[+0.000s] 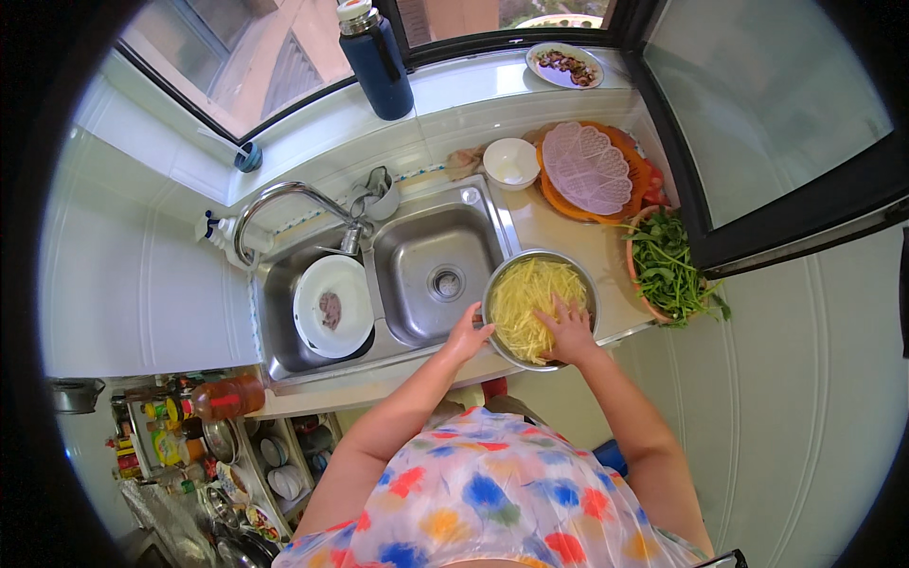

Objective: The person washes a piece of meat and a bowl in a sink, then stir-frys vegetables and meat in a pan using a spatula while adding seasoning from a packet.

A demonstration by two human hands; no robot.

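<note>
A round stainless-steel basin full of thin pale-yellow shreds, apparently potato, sits at the counter's front edge, right of the sink. My left hand grips the basin's left rim, with the thumb on the near side and the fingers partly hidden. My right hand rests on the shreds at the right of the basin, fingers spread and their tips among the strands. Whether any strands are pinched under that palm is hidden.
Left of the basin is a double steel sink; a white bowl with a small piece of meat is in its left half, beneath the faucet. Leafy greens fill a basket at right, near an open window frame. A white bowl stands behind.
</note>
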